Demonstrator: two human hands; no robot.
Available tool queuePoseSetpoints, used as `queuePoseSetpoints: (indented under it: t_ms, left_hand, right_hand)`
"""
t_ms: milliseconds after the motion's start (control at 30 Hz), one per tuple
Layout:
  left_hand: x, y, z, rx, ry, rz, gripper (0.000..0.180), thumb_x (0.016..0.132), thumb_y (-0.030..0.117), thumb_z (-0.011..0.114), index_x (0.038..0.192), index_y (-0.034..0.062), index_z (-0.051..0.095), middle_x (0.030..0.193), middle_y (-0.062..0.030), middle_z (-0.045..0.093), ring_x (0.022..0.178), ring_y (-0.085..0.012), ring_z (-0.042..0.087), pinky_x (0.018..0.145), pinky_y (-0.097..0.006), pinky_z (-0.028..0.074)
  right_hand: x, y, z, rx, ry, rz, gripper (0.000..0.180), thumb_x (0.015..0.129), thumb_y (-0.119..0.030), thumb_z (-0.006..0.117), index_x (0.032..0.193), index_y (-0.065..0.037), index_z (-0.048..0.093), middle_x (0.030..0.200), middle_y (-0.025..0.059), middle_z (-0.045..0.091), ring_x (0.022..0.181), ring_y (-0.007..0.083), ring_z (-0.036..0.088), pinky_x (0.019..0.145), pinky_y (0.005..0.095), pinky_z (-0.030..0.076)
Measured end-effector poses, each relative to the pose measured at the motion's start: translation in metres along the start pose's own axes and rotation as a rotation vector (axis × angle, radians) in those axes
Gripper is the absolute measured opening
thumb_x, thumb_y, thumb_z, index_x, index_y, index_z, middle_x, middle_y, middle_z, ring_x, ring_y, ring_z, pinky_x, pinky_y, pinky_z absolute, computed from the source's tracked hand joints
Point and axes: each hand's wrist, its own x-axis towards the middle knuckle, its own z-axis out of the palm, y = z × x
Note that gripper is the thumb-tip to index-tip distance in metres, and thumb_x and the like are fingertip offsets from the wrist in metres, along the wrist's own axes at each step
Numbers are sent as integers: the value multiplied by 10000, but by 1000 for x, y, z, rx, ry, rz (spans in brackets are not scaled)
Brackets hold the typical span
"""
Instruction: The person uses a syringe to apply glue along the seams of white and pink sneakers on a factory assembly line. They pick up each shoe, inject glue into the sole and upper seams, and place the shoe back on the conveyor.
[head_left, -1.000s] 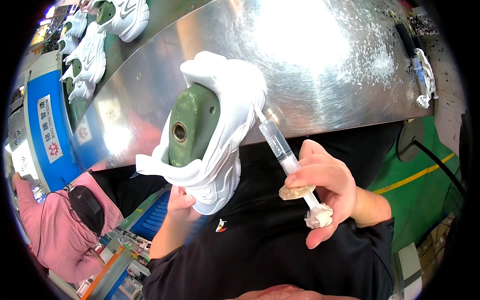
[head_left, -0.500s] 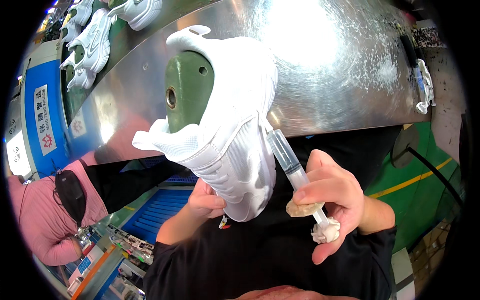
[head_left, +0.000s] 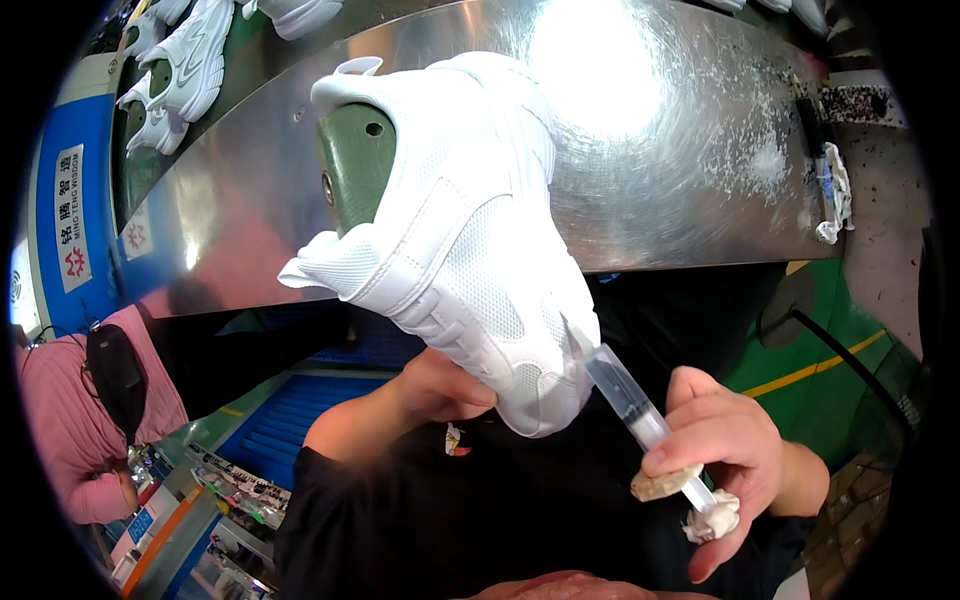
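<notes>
A white sneaker [head_left: 455, 225] is held up over the near edge of the metal table, its toe toward me. Inside its collar sits a green shoe last [head_left: 360, 165]. My left hand [head_left: 447, 388] grips the shoe by the toe, its fingers partly hidden behind it. In my right hand [head_left: 725, 450] is a clear syringe [head_left: 630, 395], with cloth-like wrapping around its finger flange and its plunger end. Its tip meets the side of the shoe near the toe, where sole and upper join. Some clear contents show in the barrel.
The shiny metal table [head_left: 660, 190] carries white residue and scratches. At its right end lie dark pen-like tools and a white rag [head_left: 835, 195]. More white sneakers [head_left: 190, 65] stand on a green surface at upper left. A person in pink [head_left: 70, 420] works at left.
The shoe has turned and swung so its toe lies farther right. My right hand and the syringe have moved right and down, the tip shifting along the sole edge toward the toe.
</notes>
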Motion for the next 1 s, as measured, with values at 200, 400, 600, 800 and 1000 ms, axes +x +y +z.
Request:
queuePoseSetpoints:
  t_ms: [200, 400, 600, 800, 1000]
  left_hand:
    - [29, -11, 19, -30, -131, 117, 516, 732, -135, 571, 1223, 14, 510, 1193, -112, 568, 1123, -249, 529, 971, -361, 418]
    - [62, -3, 37, 45, -183, -18, 400, 804, -90, 572, 1185, 25, 538, 1186, -114, 571, 1123, -251, 538, 962, -360, 445]
    - [100, -5, 52, -27, -401, 73, 388, 835, -75, 559, 1210, 22, 525, 1192, -122, 570, 1129, -246, 540, 989, -385, 434]
    - [116, -2, 63, -13, -321, 78, 374, 833, -59, 584, 1188, 49, 543, 1162, -101, 587, 1085, -226, 565, 939, -349, 474]
    - [122, 5, 75, -34, -314, 80, 320, 845, -25, 592, 1151, 64, 565, 1125, -78, 613, 1051, -200, 586, 911, -329, 490]
  right_hand:
    - [-23, -33, 1, -77, 46, 87, 536, 755, -496, 680, 1036, -41, 650, 904, 29, 674, 631, 136, 510, 565, 273, 298]
    - [-43, -61, -1, -140, 72, 146, 705, 537, -608, 797, 997, -95, 651, 831, 51, 641, 610, 136, 386, 562, 259, 274]
    - [-58, -68, 8, -311, 210, 133, 707, 547, -604, 795, 1018, -101, 634, 856, 47, 618, 660, 149, 397, 582, 262, 290]
    - [-53, -57, 14, -484, 288, 42, 587, 630, -513, 779, 970, -51, 654, 720, -12, 584, 545, 143, 357, 525, 269, 268]
    - [-47, -39, 23, -704, 298, -52, 541, 635, -462, 784, 984, -70, 650, 729, -26, 567, 515, 140, 329, 497, 263, 265]
